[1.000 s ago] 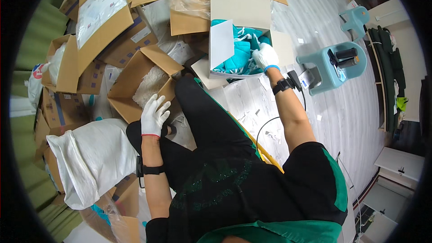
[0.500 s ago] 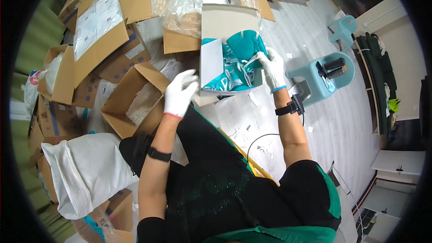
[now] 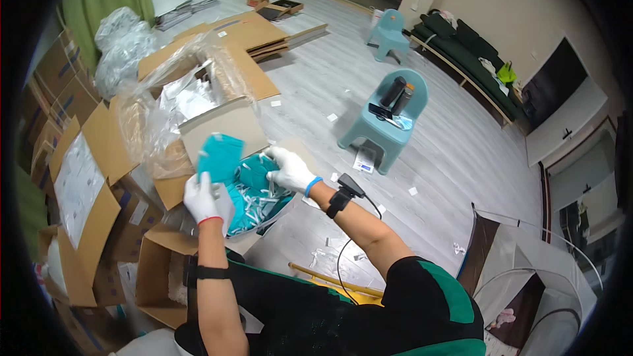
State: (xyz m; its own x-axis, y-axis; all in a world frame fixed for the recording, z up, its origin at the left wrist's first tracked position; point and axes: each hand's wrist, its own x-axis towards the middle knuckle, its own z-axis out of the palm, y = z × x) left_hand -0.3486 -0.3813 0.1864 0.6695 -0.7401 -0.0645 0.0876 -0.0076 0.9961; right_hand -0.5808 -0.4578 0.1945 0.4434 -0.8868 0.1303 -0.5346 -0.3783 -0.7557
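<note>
Both my hands wear white knitted gloves over an open pale box (image 3: 227, 122) of teal face masks with white straps. Raised above its left part is one teal face mask (image 3: 221, 156), pinched by its lower edge in my left hand (image 3: 201, 199). My right hand (image 3: 291, 170) is at the box's right side, its fingers closed on another teal mask (image 3: 254, 173). More masks lie in a tangle of straps below. A white flap near my left hand is partly covered by the glove.
Behind the box stands a carton (image 3: 171, 158) lined with clear plastic, holding white packets. Open cartons (image 3: 158, 270) crowd the left. A light-blue chair (image 3: 389, 122) carries dark cylinders and a phone-like object. Paper scraps lie on the floor; a cable hangs beside my right forearm.
My view has swung up and right. My left hand, empty before, has come to the box and lifts a mask. My right hand stays at the box's right side.
</note>
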